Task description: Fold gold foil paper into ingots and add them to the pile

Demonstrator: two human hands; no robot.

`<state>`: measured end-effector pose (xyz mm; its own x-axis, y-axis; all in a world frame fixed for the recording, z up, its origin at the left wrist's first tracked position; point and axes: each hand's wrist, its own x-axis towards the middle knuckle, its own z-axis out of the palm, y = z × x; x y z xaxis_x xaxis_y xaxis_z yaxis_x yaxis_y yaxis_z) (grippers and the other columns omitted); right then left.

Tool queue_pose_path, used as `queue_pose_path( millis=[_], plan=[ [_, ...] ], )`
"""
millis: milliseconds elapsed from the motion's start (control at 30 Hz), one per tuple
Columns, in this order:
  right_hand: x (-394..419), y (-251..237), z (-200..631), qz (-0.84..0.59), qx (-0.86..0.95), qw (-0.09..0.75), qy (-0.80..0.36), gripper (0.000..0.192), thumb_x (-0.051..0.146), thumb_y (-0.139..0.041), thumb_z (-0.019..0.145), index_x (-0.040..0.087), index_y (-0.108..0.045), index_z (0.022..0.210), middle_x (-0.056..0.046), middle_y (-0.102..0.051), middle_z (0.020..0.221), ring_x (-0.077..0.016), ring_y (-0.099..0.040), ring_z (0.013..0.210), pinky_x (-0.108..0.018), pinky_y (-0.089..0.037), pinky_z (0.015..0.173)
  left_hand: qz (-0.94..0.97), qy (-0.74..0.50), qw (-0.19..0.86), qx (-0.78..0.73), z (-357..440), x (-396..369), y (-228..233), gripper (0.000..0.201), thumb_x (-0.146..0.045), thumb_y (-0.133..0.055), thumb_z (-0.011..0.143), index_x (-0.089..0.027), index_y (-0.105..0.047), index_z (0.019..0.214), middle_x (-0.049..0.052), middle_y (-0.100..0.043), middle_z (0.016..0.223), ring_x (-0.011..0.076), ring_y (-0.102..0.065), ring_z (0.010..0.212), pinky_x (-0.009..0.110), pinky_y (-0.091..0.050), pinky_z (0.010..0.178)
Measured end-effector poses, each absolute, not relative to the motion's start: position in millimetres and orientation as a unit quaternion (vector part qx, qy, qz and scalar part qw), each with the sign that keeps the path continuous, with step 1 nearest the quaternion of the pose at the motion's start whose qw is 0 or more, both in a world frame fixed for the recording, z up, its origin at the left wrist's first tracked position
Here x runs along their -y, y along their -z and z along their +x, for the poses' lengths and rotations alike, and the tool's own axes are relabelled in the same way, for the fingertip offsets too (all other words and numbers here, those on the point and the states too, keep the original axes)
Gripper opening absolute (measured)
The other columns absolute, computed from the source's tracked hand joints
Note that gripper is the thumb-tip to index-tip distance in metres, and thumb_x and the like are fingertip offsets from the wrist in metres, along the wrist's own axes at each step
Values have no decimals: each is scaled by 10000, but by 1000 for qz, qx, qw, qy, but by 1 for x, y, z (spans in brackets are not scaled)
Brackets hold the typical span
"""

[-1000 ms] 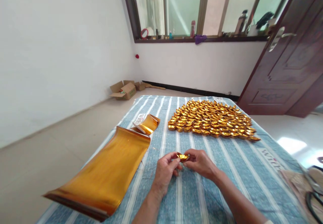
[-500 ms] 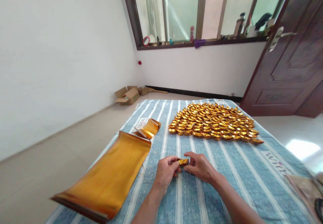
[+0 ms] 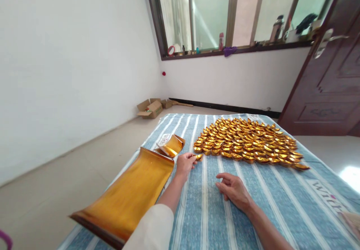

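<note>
My left hand [image 3: 185,164] reaches forward and pinches a small folded gold paper ingot [image 3: 198,156] at the near left corner of a large patch of several gold ingots [image 3: 247,145] laid in rows on the blue striped cloth [image 3: 270,201]. My right hand [image 3: 233,188] rests on the cloth nearer to me, fingers loosely curled and holding nothing. A long sheet of gold foil paper [image 3: 129,193] lies curled at the left, just beside my left forearm.
A smaller curled gold sheet [image 3: 172,145] lies beyond the big one. The cloth-covered surface drops to a bare floor at the left. Open cardboard boxes [image 3: 150,108] sit by the far wall. A dark wooden door [image 3: 332,81] stands at the right, under a window sill with bottles.
Both hands held the ingot together near me before. Now my left hand has carried it forward to the edge of the rows, and my right hand has let go and lies on the cloth.
</note>
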<state>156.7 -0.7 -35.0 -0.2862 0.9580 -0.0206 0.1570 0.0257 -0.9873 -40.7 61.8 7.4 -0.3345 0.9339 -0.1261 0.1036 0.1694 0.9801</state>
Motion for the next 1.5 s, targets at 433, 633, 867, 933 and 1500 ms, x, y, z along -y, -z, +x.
queue_pose_path(
  millis=[433,633,867,933,1500],
  plan=[
    [1,40,157,-461,604,381,-526,337,428,-590,763,173,-609,983,67,-518,563,-100,-498,405,-234,-402,443,395,-519,391,-650,-41,-87,12,80,-108,-659,680,-146,-713,726,-8,-652,578,107,-611,542,148,-413,428],
    [3,37,155,-463,595,391,-527,345,443,-595,749,179,-609,971,69,-508,553,-101,-487,400,-233,-395,429,390,-524,389,-650,-41,-91,13,81,-101,-663,683,-135,-710,739,-11,-646,573,105,-604,528,157,-417,432],
    [1,39,156,-463,601,379,-530,333,438,-593,756,187,-608,974,64,-515,562,-105,-494,415,-236,-391,439,387,-527,386,-651,-41,-94,15,52,-110,-674,670,-146,-703,694,-15,-632,554,116,-606,535,169,-419,444],
    [1,40,157,-457,605,376,-533,322,420,-589,766,182,-603,983,62,-519,572,-105,-501,422,-235,-395,445,389,-527,384,-651,-41,-94,16,59,-110,-688,656,-154,-704,692,-20,-628,550,113,-603,535,164,-414,445],
    [1,42,158,-460,611,371,-526,308,383,-569,782,165,-597,997,66,-509,575,-98,-506,428,-225,-404,441,433,-445,402,-673,-46,-99,25,225,-302,-573,910,-126,-599,1048,51,-631,976,149,-624,791,316,-543,685]
  ],
)
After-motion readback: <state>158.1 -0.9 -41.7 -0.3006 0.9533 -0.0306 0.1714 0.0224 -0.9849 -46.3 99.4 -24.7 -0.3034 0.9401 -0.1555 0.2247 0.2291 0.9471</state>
